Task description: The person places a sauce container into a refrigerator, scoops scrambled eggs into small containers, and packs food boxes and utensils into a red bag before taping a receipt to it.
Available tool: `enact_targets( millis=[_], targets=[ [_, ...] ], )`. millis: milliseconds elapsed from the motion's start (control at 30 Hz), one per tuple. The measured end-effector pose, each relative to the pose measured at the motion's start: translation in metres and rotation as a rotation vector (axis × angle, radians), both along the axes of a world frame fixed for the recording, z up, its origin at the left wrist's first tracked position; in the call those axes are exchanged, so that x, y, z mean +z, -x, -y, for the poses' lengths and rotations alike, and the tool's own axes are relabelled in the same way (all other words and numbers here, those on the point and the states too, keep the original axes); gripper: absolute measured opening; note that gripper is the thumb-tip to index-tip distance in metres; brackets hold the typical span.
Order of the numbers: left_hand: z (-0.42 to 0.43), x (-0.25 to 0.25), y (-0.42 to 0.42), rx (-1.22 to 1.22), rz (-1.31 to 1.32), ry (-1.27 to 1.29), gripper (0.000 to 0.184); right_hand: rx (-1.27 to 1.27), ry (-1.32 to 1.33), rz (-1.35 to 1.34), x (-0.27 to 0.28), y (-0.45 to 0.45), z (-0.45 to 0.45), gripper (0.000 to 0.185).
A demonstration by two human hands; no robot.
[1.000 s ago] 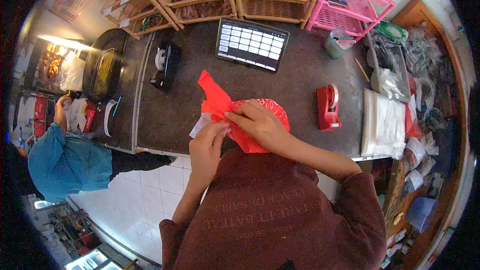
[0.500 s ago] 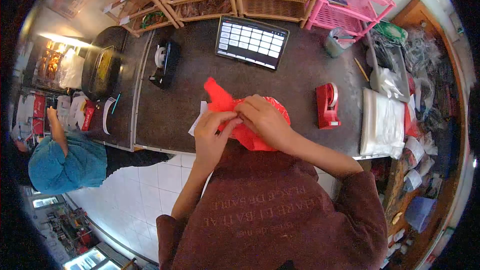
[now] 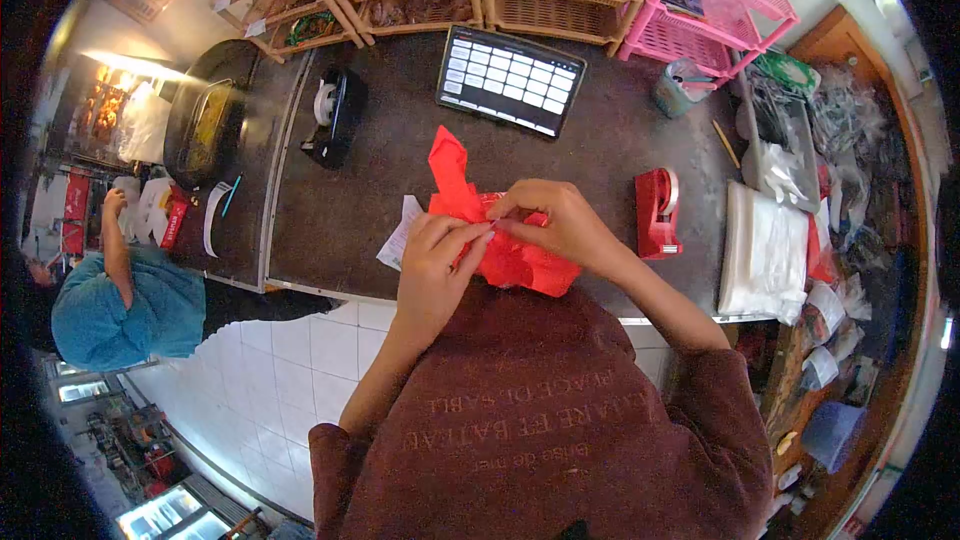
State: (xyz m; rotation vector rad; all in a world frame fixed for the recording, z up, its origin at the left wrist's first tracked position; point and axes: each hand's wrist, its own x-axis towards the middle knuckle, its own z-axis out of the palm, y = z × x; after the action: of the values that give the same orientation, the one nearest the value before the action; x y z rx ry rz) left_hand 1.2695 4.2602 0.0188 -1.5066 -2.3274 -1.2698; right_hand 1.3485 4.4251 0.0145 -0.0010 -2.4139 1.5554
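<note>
A red plastic bag [image 3: 535, 268] lies bunched at the table's near edge, close to my shirt, with one long end [image 3: 451, 170] sticking up toward the tablet. Pinched fingers of my left hand [image 3: 432, 255] grip the bag's gathered part. My right hand [image 3: 556, 218] meets it there from the right, thumb and finger closed on the same gathered plastic. The fingertips of both hands nearly touch, and they hide the exact spot they grip. Partly under my left hand is a white printed paper [image 3: 402, 232].
Beyond the bag stands a tablet [image 3: 511, 80], with a black tape dispenser [image 3: 338, 118] left and a red one [image 3: 656, 215] right. Clear plastic bags [image 3: 765, 250] are stacked at the right edge. Shelf baskets [image 3: 400, 0] line the back. A person in teal [image 3: 130, 310] is at left.
The bag's upright end has shifted right and stands higher. My right hand has turned and moved slightly right; my left has slid a little right. The person's raised hand at left has moved.
</note>
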Motion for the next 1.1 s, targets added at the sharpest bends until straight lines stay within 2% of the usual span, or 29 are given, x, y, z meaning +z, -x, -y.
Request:
enact_targets(
  millis=[200, 600, 700, 800, 1000, 1100],
  targets=[
    [0.001, 0.000, -0.003, 0.010, -0.009, 0.011, 0.012, -0.008, -0.080, -0.030, 0.000, -0.001, -0.001, 0.016],
    [0.000, -0.003, -0.005, 0.027, -0.029, -0.020, 0.014, 0.018, -0.060, -0.027, 0.003, -0.003, -0.003, 0.016],
    [-0.001, -0.002, -0.006, 0.016, 0.013, -0.030, 0.013, 0.093, 0.018, -0.050, 0.001, -0.003, -0.006, 0.015],
    [-0.003, -0.001, -0.010, 0.017, 0.048, -0.040, 0.012, 0.110, 0.034, 0.046, 0.001, -0.004, -0.009, 0.015],
    [-0.004, -0.003, -0.011, 0.007, 0.015, -0.026, 0.012, 0.122, 0.186, 0.110, -0.004, -0.006, -0.014, 0.013],
    [-0.004, -0.003, -0.011, -0.005, 0.003, -0.035, 0.013, 0.126, 0.167, 0.089, -0.006, -0.006, -0.016, 0.014]
  ],
)
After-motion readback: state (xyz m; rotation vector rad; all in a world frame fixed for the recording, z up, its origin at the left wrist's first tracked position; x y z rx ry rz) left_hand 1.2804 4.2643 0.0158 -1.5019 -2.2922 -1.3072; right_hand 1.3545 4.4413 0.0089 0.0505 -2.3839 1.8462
